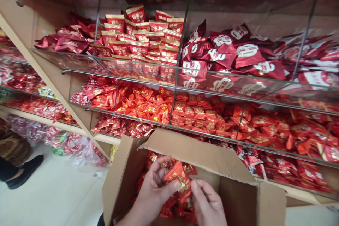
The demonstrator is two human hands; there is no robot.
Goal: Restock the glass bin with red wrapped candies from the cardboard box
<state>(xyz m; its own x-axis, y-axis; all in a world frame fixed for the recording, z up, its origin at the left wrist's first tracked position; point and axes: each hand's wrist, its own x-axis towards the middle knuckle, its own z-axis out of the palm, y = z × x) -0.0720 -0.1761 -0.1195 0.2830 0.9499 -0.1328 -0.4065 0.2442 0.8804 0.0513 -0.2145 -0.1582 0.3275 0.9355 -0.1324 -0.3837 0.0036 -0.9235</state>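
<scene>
A red packet with gold print (179, 180) is held between both hands, above an open cardboard box (196, 152). My left hand (156, 190) pinches its left side with thumb and fingers. On its right edge, my right hand (206, 201) grips with thumb and forefinger. More red packets (166, 210) lie inside the box under my hands, partly hidden by them.
Shelves with clear dividers hold red packets (144, 102), gold-edged packets (140, 47) and dark red packets (247, 54). A glass shelf edge (132, 113) runs behind the box. At the left are plastic bags (79, 144) and a person's shoe (26, 171) on the floor.
</scene>
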